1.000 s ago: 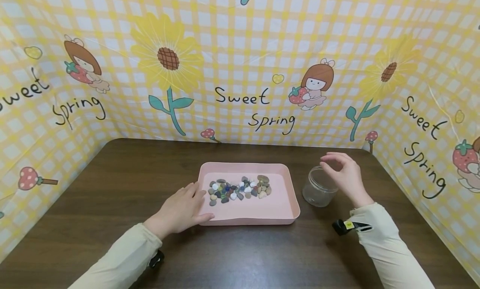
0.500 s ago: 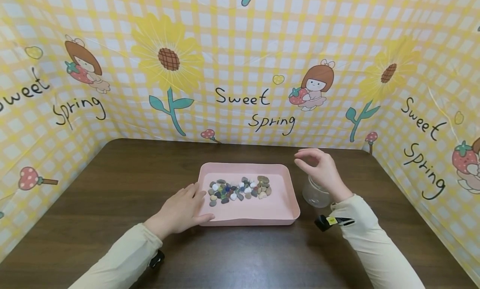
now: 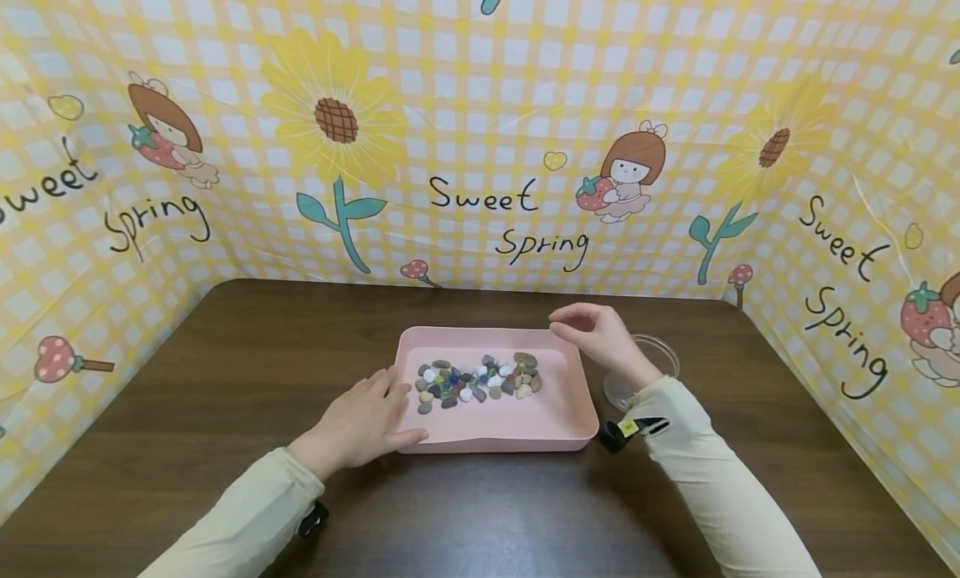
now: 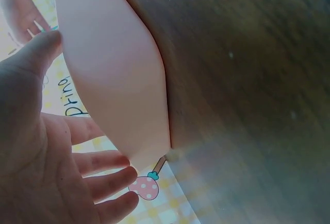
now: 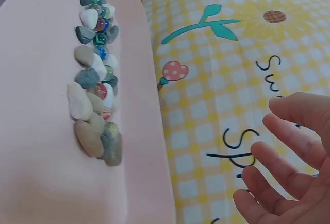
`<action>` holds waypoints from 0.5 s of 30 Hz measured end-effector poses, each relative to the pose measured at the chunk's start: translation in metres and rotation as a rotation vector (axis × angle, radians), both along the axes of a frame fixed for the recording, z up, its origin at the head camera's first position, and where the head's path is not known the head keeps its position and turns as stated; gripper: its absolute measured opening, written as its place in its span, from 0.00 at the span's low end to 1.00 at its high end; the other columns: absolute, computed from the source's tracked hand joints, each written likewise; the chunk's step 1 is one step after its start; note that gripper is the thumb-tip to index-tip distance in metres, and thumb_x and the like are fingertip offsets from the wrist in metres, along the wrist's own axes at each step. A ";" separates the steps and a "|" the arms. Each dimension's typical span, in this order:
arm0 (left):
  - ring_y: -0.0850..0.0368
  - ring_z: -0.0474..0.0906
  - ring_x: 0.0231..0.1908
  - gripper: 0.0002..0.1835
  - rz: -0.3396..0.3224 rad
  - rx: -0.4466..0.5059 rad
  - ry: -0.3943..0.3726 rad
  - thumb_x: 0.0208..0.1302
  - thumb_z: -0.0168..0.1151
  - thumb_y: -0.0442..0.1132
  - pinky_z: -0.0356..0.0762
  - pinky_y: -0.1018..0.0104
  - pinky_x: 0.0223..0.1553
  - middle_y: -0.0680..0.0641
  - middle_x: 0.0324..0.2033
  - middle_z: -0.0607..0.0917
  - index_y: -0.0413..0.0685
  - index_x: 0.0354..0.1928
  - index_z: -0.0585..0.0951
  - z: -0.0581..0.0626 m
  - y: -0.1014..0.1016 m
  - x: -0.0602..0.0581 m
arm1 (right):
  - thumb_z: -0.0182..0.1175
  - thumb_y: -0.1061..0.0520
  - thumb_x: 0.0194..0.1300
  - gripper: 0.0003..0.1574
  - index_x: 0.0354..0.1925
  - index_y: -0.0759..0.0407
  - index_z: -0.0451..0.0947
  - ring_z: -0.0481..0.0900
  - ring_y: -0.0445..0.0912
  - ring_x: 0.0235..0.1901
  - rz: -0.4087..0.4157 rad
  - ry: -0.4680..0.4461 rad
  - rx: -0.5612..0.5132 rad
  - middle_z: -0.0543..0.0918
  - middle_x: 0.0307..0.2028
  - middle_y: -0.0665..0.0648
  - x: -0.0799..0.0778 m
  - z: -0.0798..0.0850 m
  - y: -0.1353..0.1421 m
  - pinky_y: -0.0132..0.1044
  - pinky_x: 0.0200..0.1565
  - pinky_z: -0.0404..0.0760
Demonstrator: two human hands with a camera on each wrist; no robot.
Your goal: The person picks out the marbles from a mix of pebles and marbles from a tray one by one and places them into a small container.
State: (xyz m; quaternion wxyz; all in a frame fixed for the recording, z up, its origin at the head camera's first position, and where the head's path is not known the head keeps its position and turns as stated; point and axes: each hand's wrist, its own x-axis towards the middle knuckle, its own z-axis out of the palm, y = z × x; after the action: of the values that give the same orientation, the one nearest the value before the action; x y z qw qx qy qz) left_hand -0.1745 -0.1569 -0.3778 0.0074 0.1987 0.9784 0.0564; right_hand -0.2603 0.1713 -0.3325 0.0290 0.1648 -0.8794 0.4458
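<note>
A pink tray (image 3: 555,411) on the table holds a band of pebbles (image 3: 525,359) mixed with glass marbles (image 3: 454,379). On the tray's left rim rests my left hand (image 3: 360,415), fingers spread and nearly straight; the left wrist view shows its thumb and fingers along the rim. Above the tray's far right corner hovers my right hand (image 3: 600,336). In the right wrist view its fingers are loosely bent, with nothing held. A clear glass jar (image 3: 618,392) stands right of the tray, partly hidden behind the right hand and sleeve.
The dark wooden table (image 3: 300,328) is enclosed by a yellow checked cloth (image 3: 480,103) at the back and sides. Black straps with small devices (image 3: 615,436) sit at both wrists.
My right hand has moved left from above the jar to over the tray's far right corner. The left hand has stayed on the tray's rim.
</note>
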 end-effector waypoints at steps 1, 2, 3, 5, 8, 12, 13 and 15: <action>0.34 0.65 0.62 0.41 0.002 0.000 -0.003 0.57 0.55 0.65 0.64 0.44 0.62 0.30 0.63 0.67 0.36 0.59 0.72 0.000 0.000 0.000 | 0.62 0.55 0.61 0.15 0.44 0.62 0.81 0.82 0.50 0.42 0.009 -0.005 -0.004 0.84 0.44 0.62 -0.002 -0.002 -0.002 0.32 0.43 0.77; 0.34 0.65 0.62 0.41 0.003 0.001 -0.005 0.57 0.55 0.65 0.64 0.44 0.62 0.30 0.63 0.67 0.36 0.60 0.71 0.000 0.000 0.000 | 0.62 0.55 0.61 0.15 0.44 0.62 0.81 0.82 0.50 0.42 0.016 -0.013 -0.013 0.84 0.44 0.63 -0.003 -0.004 -0.003 0.32 0.43 0.77; 0.34 0.65 0.62 0.41 0.005 0.002 -0.007 0.57 0.55 0.65 0.64 0.44 0.62 0.30 0.63 0.67 0.36 0.60 0.71 0.000 0.000 0.000 | 0.62 0.55 0.60 0.15 0.44 0.62 0.81 0.82 0.50 0.41 0.020 -0.023 -0.019 0.85 0.44 0.63 -0.005 -0.006 -0.005 0.31 0.42 0.76; 0.34 0.65 0.62 0.41 0.008 0.004 -0.010 0.57 0.55 0.65 0.64 0.43 0.62 0.30 0.63 0.66 0.36 0.60 0.71 0.000 0.000 0.000 | 0.63 0.55 0.60 0.15 0.44 0.62 0.81 0.82 0.49 0.41 0.023 -0.042 -0.025 0.85 0.44 0.63 -0.008 -0.010 -0.007 0.31 0.41 0.76; 0.34 0.65 0.62 0.41 0.011 0.003 -0.013 0.57 0.55 0.65 0.64 0.44 0.62 0.30 0.63 0.66 0.36 0.60 0.71 0.001 0.000 0.001 | 0.63 0.55 0.60 0.16 0.44 0.63 0.81 0.81 0.49 0.41 0.028 -0.062 -0.017 0.84 0.45 0.62 -0.013 -0.016 -0.012 0.31 0.41 0.76; 0.34 0.65 0.62 0.41 0.008 0.001 -0.013 0.58 0.55 0.64 0.64 0.44 0.62 0.30 0.63 0.66 0.36 0.60 0.72 0.002 0.000 0.001 | 0.63 0.54 0.60 0.16 0.44 0.62 0.81 0.81 0.49 0.42 0.016 -0.101 0.001 0.84 0.46 0.61 -0.017 -0.021 -0.017 0.34 0.43 0.77; 0.34 0.65 0.62 0.40 0.007 0.001 -0.013 0.58 0.55 0.64 0.64 0.44 0.62 0.30 0.63 0.66 0.36 0.59 0.72 0.002 0.000 0.001 | 0.62 0.54 0.60 0.16 0.44 0.62 0.81 0.80 0.49 0.43 0.014 -0.111 0.005 0.84 0.46 0.61 -0.018 -0.022 -0.018 0.35 0.44 0.77; 0.34 0.66 0.62 0.40 0.004 0.001 -0.011 0.58 0.55 0.64 0.64 0.44 0.62 0.30 0.63 0.66 0.36 0.59 0.72 0.002 0.000 0.001 | 0.62 0.54 0.60 0.15 0.44 0.61 0.82 0.80 0.50 0.45 0.006 -0.134 0.007 0.84 0.46 0.60 -0.020 -0.024 -0.021 0.37 0.46 0.78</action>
State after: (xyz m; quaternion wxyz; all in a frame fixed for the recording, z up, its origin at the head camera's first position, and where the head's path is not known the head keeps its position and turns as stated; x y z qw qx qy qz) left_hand -0.1731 -0.1565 -0.3757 0.0128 0.1963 0.9788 0.0579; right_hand -0.2802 0.1505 -0.3561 -0.0320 0.1375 -0.8804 0.4528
